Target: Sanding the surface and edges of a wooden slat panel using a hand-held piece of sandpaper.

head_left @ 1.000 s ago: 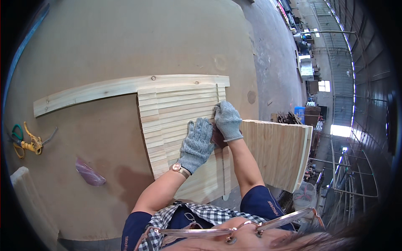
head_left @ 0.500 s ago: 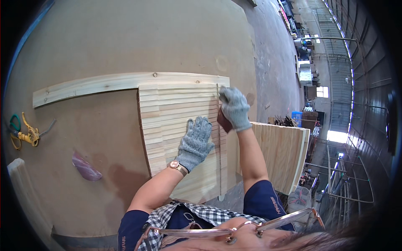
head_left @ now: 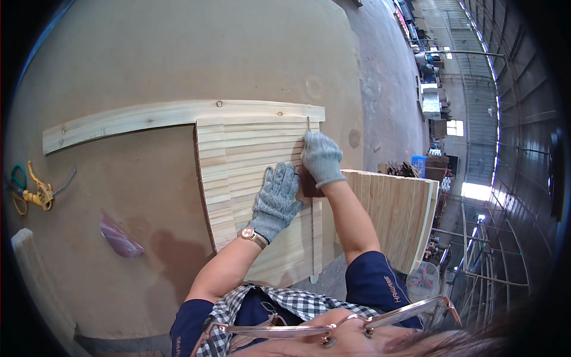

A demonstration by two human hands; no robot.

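A pale wooden panel (head_left: 238,154) made of several slats lies on the brown table (head_left: 148,59), its far end against a long curved wooden board (head_left: 148,116). My left hand (head_left: 275,199), in a grey glove with a watch at the wrist, rests flat on the panel and holds nothing. My gloved right hand (head_left: 321,157) grips a dark brown block (head_left: 309,185) pressed against the panel's right edge near the far corner. A narrow wooden strip (head_left: 316,238) runs along that edge.
A second slatted panel (head_left: 398,214) leans off the table's right side. A yellow and green hand tool (head_left: 30,190) and a purple scrap (head_left: 119,238) lie at the left. A pale board (head_left: 27,262) sits at the lower left. Workshop floor and metal racks lie beyond at the right.
My right hand has slid the brown block along the panel's right edge, away from me toward the far corner. My left hand has stayed in place on the panel.
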